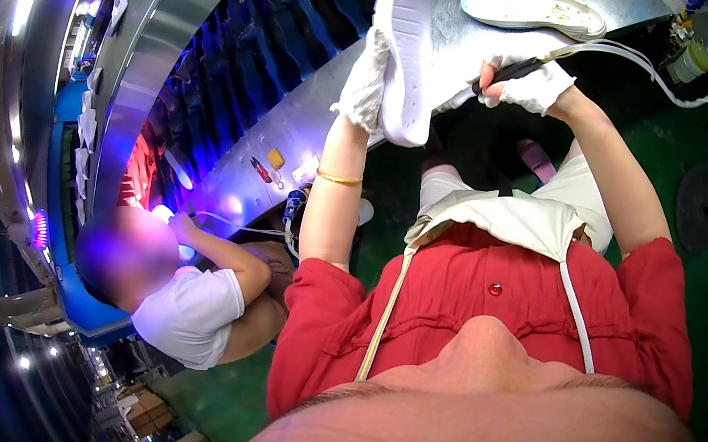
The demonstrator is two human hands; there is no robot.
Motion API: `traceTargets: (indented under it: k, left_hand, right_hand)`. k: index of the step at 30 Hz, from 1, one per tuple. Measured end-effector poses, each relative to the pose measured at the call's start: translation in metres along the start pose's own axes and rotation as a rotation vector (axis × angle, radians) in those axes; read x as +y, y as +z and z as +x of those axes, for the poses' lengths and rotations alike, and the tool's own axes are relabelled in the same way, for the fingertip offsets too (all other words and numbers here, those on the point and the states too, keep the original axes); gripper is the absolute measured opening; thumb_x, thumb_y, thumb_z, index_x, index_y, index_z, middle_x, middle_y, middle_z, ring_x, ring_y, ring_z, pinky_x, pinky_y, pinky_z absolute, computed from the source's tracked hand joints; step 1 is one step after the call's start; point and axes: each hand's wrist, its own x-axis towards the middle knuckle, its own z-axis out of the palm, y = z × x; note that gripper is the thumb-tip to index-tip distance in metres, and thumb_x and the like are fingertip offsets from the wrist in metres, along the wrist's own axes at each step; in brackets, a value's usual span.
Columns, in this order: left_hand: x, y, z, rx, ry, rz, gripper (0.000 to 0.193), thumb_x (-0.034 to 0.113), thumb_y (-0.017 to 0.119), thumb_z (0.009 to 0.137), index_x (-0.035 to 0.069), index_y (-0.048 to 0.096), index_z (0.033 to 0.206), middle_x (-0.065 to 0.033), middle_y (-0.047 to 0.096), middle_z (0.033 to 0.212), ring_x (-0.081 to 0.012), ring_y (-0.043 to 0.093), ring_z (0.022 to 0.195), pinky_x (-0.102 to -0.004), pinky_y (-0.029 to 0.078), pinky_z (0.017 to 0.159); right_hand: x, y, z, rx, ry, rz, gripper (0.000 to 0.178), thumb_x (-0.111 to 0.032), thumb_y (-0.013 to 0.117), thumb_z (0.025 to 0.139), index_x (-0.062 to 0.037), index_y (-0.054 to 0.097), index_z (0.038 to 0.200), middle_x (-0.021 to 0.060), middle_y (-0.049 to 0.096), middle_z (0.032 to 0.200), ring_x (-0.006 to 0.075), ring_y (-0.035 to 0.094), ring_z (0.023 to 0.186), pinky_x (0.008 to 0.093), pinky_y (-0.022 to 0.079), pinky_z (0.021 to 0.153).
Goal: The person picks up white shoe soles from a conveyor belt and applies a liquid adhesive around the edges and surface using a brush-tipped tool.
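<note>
My left hand (pixel 364 79), in a white glove, is closed on a white shoe sole (pixel 406 58) and holds it upright, its tread face partly toward me. My right hand (pixel 528 87), in a white glove with bare fingertips, grips a black pen-like tool (pixel 509 75) fed by pale tubing (pixel 626 53). The tool's pale tip points left toward the lower part of the sole; I cannot tell whether they touch. Past my right hand, another white sole (pixel 535 11) lies flat on the metal bench (pixel 282 122).
A co-worker (pixel 193 302) in a white shirt sits at my left by a curved metal machine (pixel 148 31). A yellow block (pixel 276 158) and a red-handled tool (pixel 261 170) lie on the bench. A pale-green cup (pixel 692 60) stands at the far right.
</note>
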Motion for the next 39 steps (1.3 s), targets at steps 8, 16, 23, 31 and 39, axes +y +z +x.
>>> traceTargets:
  k: [8,16,23,31,39]
  left_hand:
    - [-0.018,-0.002,-0.025,-0.138,-0.006,-0.771,0.075,0.059,0.037,0.086,0.001,0.036,0.134,-0.0170,0.048,0.128,-0.0299,0.052,0.113,-0.0453,0.039,0.099]
    - [-0.065,0.073,-0.050,-0.170,0.006,-0.912,0.062,0.040,0.059,0.079,0.011,0.041,0.131,-0.0152,0.053,0.123,-0.0334,0.052,0.112,-0.0583,0.029,0.103]
    - [-0.096,0.068,-0.041,-0.140,0.031,-0.883,0.056,0.046,0.046,0.090,0.005,0.041,0.127,-0.0134,0.053,0.118,-0.0270,0.055,0.103,-0.0411,0.042,0.095]
    - [-0.105,0.051,-0.023,0.012,0.219,-0.642,0.049,0.042,0.041,0.094,0.005,0.041,0.126,-0.0122,0.052,0.119,-0.0243,0.054,0.104,-0.0386,0.044,0.093]
    - [-0.079,0.064,-0.032,0.033,0.218,-0.758,0.062,0.053,0.036,0.092,0.007,0.035,0.134,-0.0146,0.047,0.128,-0.0299,0.050,0.110,-0.0424,0.042,0.096]
  right_hand:
    - [0.000,0.013,-0.016,0.249,-0.112,0.233,0.019,-0.007,0.069,0.076,-0.0035,0.057,0.090,0.0060,0.063,0.080,0.0107,0.060,0.069,0.0229,0.049,0.065]
    - [0.024,0.021,-0.021,0.493,-0.146,0.266,0.013,-0.004,0.066,0.078,-0.0033,0.057,0.087,0.0040,0.061,0.072,0.0085,0.059,0.063,0.0200,0.048,0.058]
    - [0.009,0.046,-0.010,0.526,-0.565,-0.025,0.016,-0.007,0.068,0.077,-0.0047,0.060,0.091,0.0045,0.063,0.077,0.0105,0.059,0.069,0.0228,0.047,0.063]
    - [0.016,0.046,-0.024,0.474,-0.512,-0.089,0.026,-0.004,0.065,0.074,-0.0058,0.057,0.099,0.0057,0.061,0.079,0.0144,0.060,0.072,0.0264,0.048,0.066]
    - [0.013,0.056,-0.045,0.327,-0.343,-0.010,0.022,-0.001,0.066,0.073,-0.0018,0.059,0.094,0.0084,0.062,0.081,0.0142,0.060,0.072,0.0252,0.048,0.066]
